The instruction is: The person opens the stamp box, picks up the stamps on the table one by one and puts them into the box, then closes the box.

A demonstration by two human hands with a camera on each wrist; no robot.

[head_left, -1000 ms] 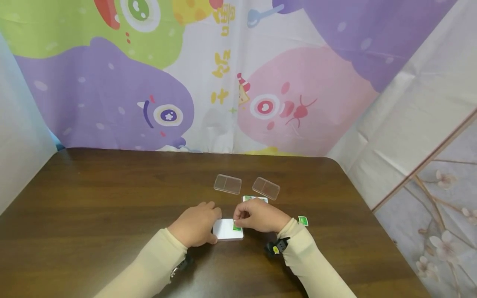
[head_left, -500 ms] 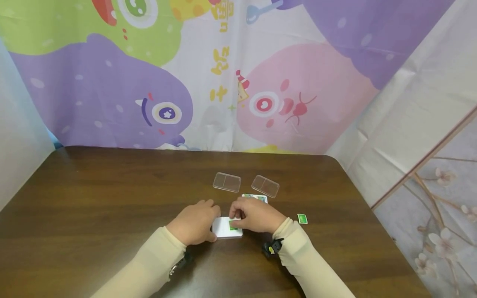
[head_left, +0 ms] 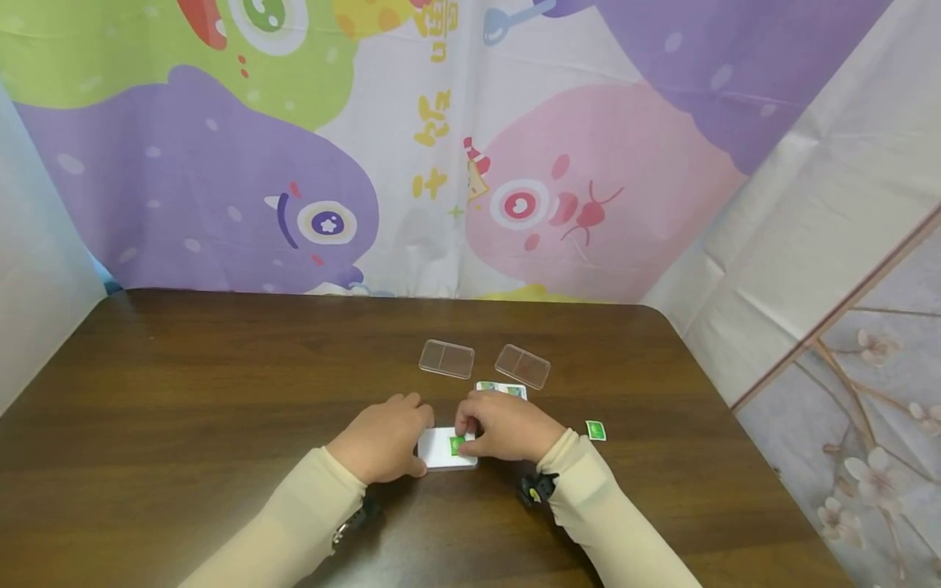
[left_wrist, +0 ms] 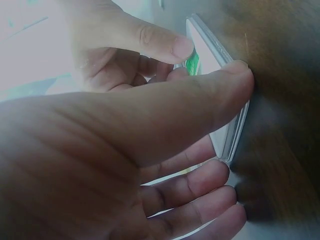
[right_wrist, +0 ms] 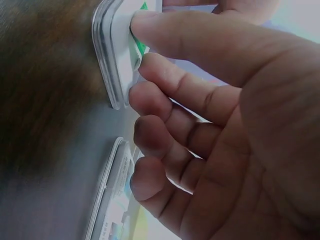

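Observation:
A flat white case (head_left: pixel 434 454) with clear plastic edges lies on the brown table. My left hand (head_left: pixel 385 441) holds it by its left end; in the left wrist view the thumb is on one long edge and the index finger by the opposite one. My right hand (head_left: pixel 510 426) pinches a small green sticker (head_left: pixel 455 446) between thumb and index finger, over the right half of the white top. Seen from the right wrist, a white edge of the sticker (right_wrist: pixel 142 47) curls up beside the index fingertip. The other right fingers are curled loosely.
Partly hidden behind the right hand lies another flat case (head_left: pixel 503 387) with a printed top. Further back are two clear plastic covers, one on the left (head_left: pixel 447 359) and one on the right (head_left: pixel 523 366). A loose green sticker (head_left: pixel 595 430) lies on the table to the right.
The right hand has brought the green sticker slightly left, from the case's right edge further over its white top. The left hand keeps its hold on the case.

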